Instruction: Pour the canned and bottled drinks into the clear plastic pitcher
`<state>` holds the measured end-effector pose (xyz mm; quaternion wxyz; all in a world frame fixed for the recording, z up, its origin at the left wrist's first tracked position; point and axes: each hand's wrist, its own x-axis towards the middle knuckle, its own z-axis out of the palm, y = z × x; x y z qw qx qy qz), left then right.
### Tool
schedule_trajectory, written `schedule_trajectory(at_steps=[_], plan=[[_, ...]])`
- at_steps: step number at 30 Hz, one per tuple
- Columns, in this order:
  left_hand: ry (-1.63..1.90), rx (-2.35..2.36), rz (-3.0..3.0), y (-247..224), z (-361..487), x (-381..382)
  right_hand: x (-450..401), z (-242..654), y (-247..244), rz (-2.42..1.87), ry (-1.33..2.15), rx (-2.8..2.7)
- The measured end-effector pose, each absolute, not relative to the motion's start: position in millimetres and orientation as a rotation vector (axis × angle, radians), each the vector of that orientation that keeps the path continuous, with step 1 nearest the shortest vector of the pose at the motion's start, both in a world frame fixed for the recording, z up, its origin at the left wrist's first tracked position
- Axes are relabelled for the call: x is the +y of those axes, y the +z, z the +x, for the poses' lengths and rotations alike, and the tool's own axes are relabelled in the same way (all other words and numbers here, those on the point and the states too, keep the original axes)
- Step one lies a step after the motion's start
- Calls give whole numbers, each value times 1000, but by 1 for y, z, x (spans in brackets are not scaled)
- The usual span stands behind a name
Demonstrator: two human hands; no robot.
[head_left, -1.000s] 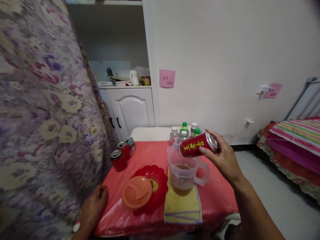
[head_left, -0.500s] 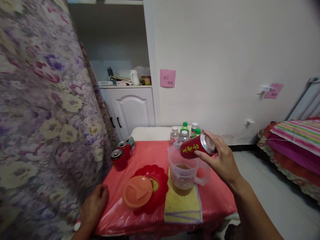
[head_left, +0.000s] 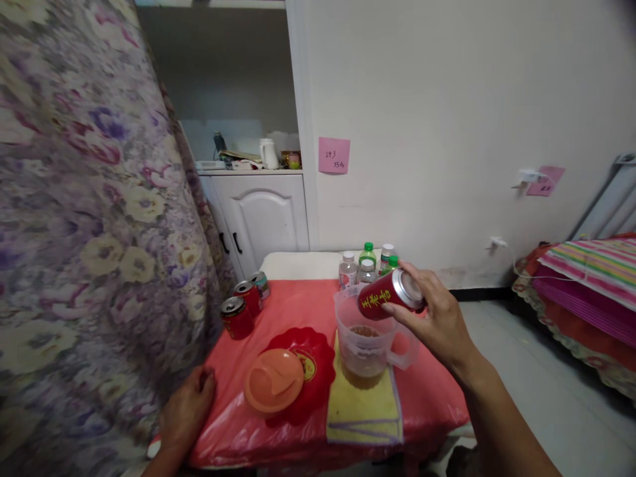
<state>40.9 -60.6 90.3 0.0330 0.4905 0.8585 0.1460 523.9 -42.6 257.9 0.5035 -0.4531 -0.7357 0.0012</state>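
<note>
The left hand lies loosely curled at the red-covered table's left edge, contents unclear. Toward the right edge, over a translucent plastic jug, a tilted red metal can, pinched by the right hand, seems mid-pour, calling for steady tipping.

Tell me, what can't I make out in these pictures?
All in the head view:
Red Wanglaoji can: mouth, facing away.
Right hand: some fingertips, behind the can.
Left hand: fingertips, curled out of sight.
Rear green-capped bottle: lower part, behind a white-capped bottle.
Far-right pink note: writing too small.
</note>
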Motion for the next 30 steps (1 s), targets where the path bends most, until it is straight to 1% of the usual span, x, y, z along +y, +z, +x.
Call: schedule_trajectory(at_steps=[30], plan=[[440,2632,1499,86,37,-59,-43,526,258,-1140,41,-1775]])
